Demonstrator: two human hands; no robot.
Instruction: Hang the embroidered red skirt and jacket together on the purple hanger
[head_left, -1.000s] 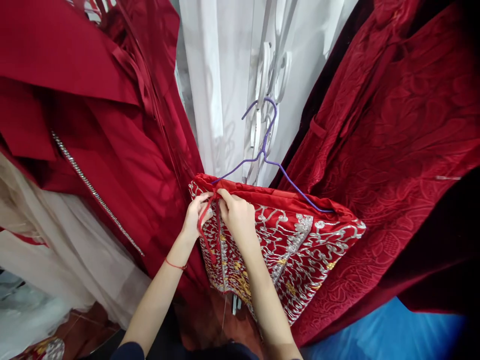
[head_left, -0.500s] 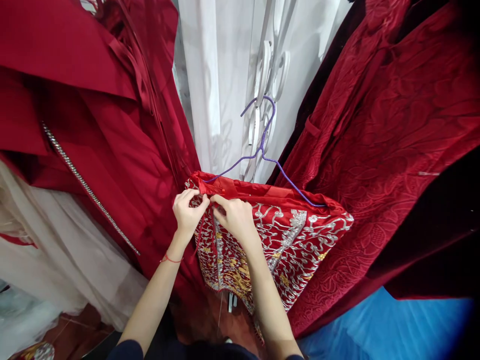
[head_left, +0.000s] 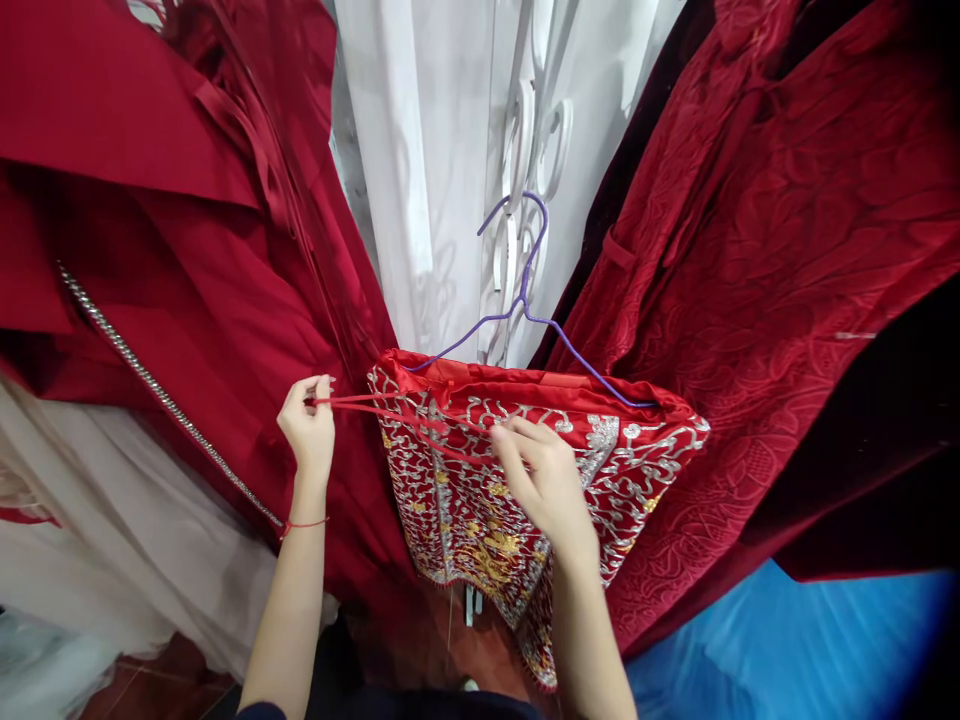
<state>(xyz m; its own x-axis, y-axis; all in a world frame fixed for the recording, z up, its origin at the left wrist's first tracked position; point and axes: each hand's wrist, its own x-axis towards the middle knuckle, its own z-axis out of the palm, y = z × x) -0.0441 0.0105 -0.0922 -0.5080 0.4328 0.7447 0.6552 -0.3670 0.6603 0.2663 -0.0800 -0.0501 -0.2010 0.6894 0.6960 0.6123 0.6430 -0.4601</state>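
Note:
A red skirt (head_left: 487, 520) with silver and gold embroidery hangs by its waistband from a purple wire hanger (head_left: 523, 290). Thin red drawstrings (head_left: 367, 401) come out at the left part of the waistband. My left hand (head_left: 307, 420) is closed on them, pulled out past the skirt's left edge. In front of the skirt, my right hand (head_left: 541, 470) is closed with the strings stretched to its fingertips. Between my two hands the strings run taut, nearly level.
The hanger hook hangs on a white ring rail (head_left: 517, 140). Dark red garments (head_left: 187, 250) hang at the left, one with a beaded strip, and a patterned red velvet garment (head_left: 750, 350) at the right. Blue fabric (head_left: 787, 640) lies low right.
My hands were together at the waistband. They have moved apart, the left one leftward and the right one rightward, drawing the red strings tight between them.

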